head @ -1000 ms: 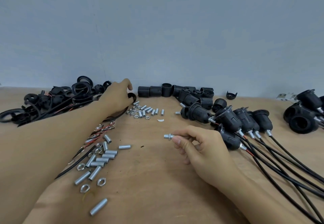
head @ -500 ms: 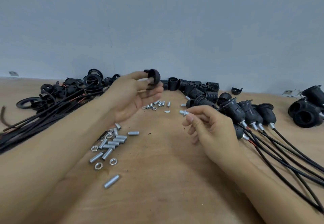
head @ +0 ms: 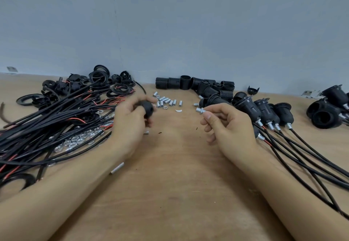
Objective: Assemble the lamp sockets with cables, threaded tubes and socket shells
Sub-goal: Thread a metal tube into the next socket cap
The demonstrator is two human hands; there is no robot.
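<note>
My left hand (head: 130, 125) grips a small black socket cap (head: 147, 108) above the wooden table (head: 173, 174), its fingers blurred by motion. My right hand (head: 228, 127) pinches a short silver threaded tube with a nut on it (head: 200, 110) between thumb and forefinger, the tube pointing left. The two hands are apart, about a hand's width between the cap and the tube. A heap of black cables with red wire ends (head: 56, 120) lies at the left. Black threaded socket shells (head: 196, 86) lie along the wall.
Loose silver tubes (head: 166, 102) lie behind the hands, one more tube (head: 117, 168) by my left forearm. Hex nuts (head: 75, 140) sit under the cables. Finished sockets with cables (head: 264, 112) fan out at the right. More black sockets (head: 324, 112) sit far right.
My left hand, which reached to the black parts a second ago and lifted a cap, has come down toward the table with the cap. My right hand stays raised with the tube. The camera shifted.
</note>
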